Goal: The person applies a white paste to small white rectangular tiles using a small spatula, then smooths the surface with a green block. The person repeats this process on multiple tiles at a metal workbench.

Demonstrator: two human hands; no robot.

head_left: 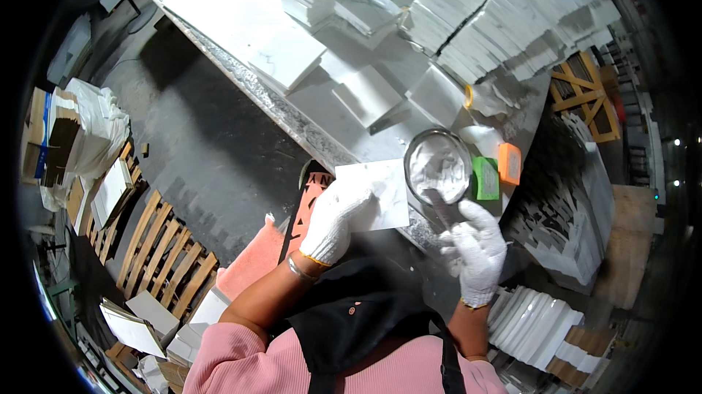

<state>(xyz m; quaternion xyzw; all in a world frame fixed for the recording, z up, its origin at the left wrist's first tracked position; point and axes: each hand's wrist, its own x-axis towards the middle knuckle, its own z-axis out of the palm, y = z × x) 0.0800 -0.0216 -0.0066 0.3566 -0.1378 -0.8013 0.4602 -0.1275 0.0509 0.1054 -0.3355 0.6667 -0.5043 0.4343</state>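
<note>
My left hand, in a white knitted glove, grips a square white marble tile with faint grey veins by its near left edge. My right hand, gloved alike, closes around a putty knife, its handle mostly hidden by the fingers. The grey blade reaches over the near rim into a round metal bowl of white paste. That bowl stands near the table's front corner, just right of the held tile. Beside it are a green block and an orange block.
On the long table lie loose tiles and a larger white slab. Tall rows of stacked tiles fill its far right. Wooden pallets sit on the floor at left; a wooden crate stands at right.
</note>
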